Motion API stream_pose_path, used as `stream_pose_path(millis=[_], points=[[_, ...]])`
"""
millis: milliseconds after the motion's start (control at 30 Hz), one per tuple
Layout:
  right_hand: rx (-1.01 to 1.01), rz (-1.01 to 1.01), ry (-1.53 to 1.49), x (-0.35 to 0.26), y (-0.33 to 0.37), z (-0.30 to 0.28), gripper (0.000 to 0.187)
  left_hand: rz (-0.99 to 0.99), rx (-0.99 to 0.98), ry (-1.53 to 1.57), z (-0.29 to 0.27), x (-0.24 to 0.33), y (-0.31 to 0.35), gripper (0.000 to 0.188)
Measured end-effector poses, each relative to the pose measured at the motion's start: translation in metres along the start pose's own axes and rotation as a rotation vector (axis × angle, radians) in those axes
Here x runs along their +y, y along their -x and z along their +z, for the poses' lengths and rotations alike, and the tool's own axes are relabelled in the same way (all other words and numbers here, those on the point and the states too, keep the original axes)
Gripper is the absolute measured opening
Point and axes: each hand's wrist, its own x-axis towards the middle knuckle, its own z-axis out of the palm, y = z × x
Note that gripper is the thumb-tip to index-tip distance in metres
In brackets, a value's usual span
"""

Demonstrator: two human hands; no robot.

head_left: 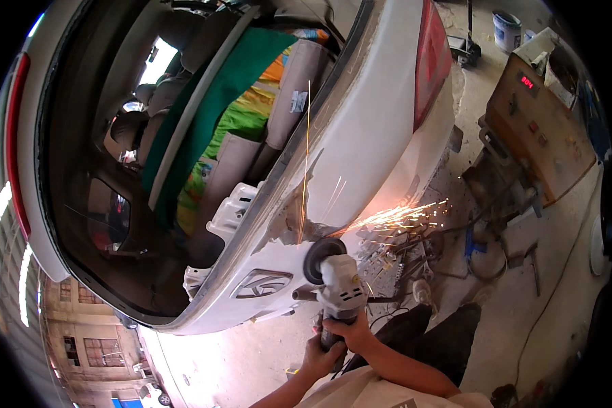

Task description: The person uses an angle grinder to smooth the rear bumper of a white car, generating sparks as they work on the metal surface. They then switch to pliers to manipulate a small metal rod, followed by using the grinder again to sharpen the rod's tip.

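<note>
Left hand (321, 358): wrapped round grinder (342, 285), lower grip.
Right hand (352, 333): wrapped round same tool, nearer head.
Disc (313, 261): at white car's (370, 156) rear, beside scraped patch (298, 216).
Sparks (401, 219): spraying rightward.

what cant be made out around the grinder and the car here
All in the head view:
Disc: its far side is hidden by the disc itself.
Grinder: its lower body is partly covered by the left hand and right hand.
Red tail light: upper end cut off by the picture's top edge.
Scattered bits on the floor: too small to identify.
</note>
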Motion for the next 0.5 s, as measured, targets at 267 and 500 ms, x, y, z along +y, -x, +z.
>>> stream_pose_path(millis=[267,500], points=[[-0.138,-0.105,0.086,-0.003,-0.011,-0.001,0.031,0.128,0.065,-0.116,-0.003,0.015,-0.001,0.035],[-0.069,0.098,-0.110,0.005,-0.002,-0.017,0.039,0.044,0.040,-0.132,0.006,0.010,0.003,0.035]])
